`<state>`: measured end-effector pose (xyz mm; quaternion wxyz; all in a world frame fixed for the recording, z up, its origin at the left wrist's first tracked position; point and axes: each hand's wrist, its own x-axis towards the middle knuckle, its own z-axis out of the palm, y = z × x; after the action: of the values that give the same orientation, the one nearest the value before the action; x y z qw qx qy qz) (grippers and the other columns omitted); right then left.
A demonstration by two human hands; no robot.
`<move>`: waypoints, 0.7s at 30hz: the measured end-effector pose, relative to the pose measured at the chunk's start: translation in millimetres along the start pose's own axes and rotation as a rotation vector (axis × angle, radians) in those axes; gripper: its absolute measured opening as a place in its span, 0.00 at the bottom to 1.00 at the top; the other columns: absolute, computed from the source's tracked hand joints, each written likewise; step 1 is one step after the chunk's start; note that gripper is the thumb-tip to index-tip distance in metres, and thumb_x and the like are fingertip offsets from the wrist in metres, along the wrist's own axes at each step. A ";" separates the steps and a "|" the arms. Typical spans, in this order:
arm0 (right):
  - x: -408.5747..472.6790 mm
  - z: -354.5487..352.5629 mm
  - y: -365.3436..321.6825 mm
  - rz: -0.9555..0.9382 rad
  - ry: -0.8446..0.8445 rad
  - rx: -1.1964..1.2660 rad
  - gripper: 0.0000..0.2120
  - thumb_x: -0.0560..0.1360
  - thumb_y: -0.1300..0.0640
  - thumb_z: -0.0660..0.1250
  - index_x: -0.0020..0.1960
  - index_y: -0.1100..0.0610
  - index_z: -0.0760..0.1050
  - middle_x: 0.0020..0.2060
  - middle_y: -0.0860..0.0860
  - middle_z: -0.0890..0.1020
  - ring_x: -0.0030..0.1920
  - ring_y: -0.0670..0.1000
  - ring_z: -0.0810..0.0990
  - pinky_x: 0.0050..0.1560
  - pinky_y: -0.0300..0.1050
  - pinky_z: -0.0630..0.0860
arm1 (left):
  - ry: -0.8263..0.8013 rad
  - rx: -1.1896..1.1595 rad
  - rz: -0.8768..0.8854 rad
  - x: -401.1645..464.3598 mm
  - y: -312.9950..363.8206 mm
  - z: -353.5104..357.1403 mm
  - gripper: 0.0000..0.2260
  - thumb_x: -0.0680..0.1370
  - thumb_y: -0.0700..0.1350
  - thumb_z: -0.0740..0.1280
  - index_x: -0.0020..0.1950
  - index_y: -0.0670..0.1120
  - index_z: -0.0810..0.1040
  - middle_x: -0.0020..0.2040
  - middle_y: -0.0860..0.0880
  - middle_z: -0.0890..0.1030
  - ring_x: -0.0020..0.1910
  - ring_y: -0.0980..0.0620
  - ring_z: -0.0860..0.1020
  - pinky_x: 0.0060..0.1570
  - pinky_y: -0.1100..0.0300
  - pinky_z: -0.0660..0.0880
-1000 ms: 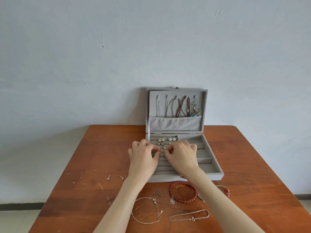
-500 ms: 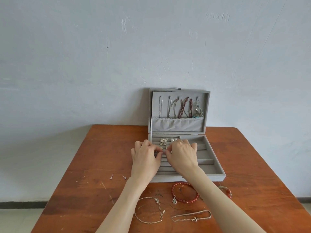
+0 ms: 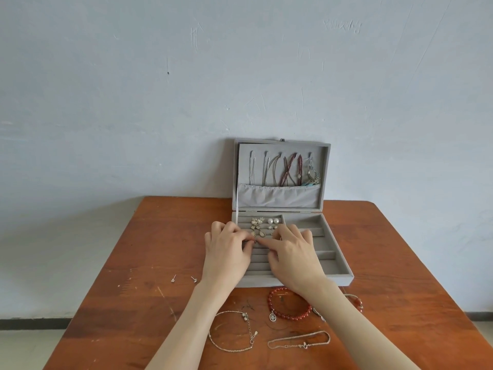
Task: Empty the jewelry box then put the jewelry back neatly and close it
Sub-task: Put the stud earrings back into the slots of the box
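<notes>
Since a second ago our hands have barely shifted, left hand (image 3: 226, 251) and right hand (image 3: 292, 256) together pinching something tiny over the jewelry box (image 3: 337, 265) slots; earrings are seated, while bracelets (image 3: 289, 303) and studs (image 3: 184, 279) wait on the surface (image 3: 400, 263).

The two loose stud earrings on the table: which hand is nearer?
Left. The left hand is over the jewelry box, just right of the stud earrings; the right hand lies farther right.

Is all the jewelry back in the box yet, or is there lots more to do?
Partly. Necklaces hang in the open lid and earrings sit in the box's slots. Both hands, left and right, work at the slots now. Left: two studs, the red bead bracelet and chain bracelets on the table, then closing.
</notes>
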<state>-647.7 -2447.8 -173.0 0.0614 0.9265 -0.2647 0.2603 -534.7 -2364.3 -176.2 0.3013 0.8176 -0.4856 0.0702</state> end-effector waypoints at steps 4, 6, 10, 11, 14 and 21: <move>1.5 -3.0 -1.7 -0.026 -0.032 -0.049 0.20 0.65 0.55 0.51 0.40 0.45 0.82 0.32 0.47 0.76 0.34 0.51 0.76 0.32 0.44 0.68 | 0.042 0.043 0.094 -1.9 -1.8 -0.6 0.06 0.74 0.46 0.69 0.49 0.49 0.83 0.43 0.51 0.78 0.50 0.46 0.71 0.44 0.57 0.61; 1.9 -5.0 -1.3 -0.013 -0.046 -0.023 0.18 0.66 0.55 0.53 0.40 0.45 0.82 0.33 0.46 0.77 0.34 0.51 0.77 0.32 0.44 0.68 | 0.051 0.066 0.160 -2.3 -4.3 -2.0 0.04 0.71 0.44 0.72 0.45 0.48 0.84 0.39 0.51 0.78 0.44 0.46 0.73 0.39 0.57 0.65; 0.8 -9.0 3.0 0.043 -0.037 0.093 0.11 0.66 0.56 0.62 0.44 0.50 0.81 0.36 0.47 0.80 0.36 0.52 0.79 0.33 0.47 0.72 | 0.055 0.086 0.267 -2.9 -5.9 -14.4 0.08 0.68 0.41 0.74 0.46 0.46 0.83 0.40 0.51 0.77 0.41 0.48 0.76 0.36 0.57 0.72; 1.1 -10.7 2.8 0.051 -0.029 0.111 0.11 0.67 0.57 0.63 0.46 0.50 0.81 0.36 0.47 0.80 0.36 0.52 0.79 0.33 0.47 0.72 | 0.050 0.089 0.284 -3.3 -6.6 -19.5 0.08 0.69 0.41 0.74 0.48 0.46 0.82 0.41 0.51 0.78 0.41 0.48 0.77 0.36 0.57 0.73; 2.9 -16.6 -4.5 0.034 0.008 0.145 0.10 0.68 0.56 0.64 0.47 0.53 0.80 0.36 0.48 0.81 0.36 0.53 0.80 0.33 0.48 0.74 | 0.019 0.125 0.323 -8.0 -13.0 -37.1 0.09 0.71 0.41 0.71 0.51 0.46 0.81 0.43 0.50 0.78 0.41 0.50 0.77 0.36 0.60 0.72; 6.8 -17.3 -51.3 -0.071 0.015 0.286 0.14 0.71 0.54 0.57 0.45 0.55 0.81 0.35 0.50 0.81 0.37 0.54 0.81 0.39 0.48 0.77 | -0.024 0.160 0.216 -36.3 -55.1 -68.4 0.10 0.73 0.41 0.70 0.53 0.47 0.80 0.45 0.51 0.79 0.42 0.49 0.78 0.39 0.57 0.73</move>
<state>-623.8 -2402.8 -153.4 -0.0603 0.9326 -0.1915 0.2998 -495.3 -2279.5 -159.1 0.2199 0.7826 -0.5675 0.1308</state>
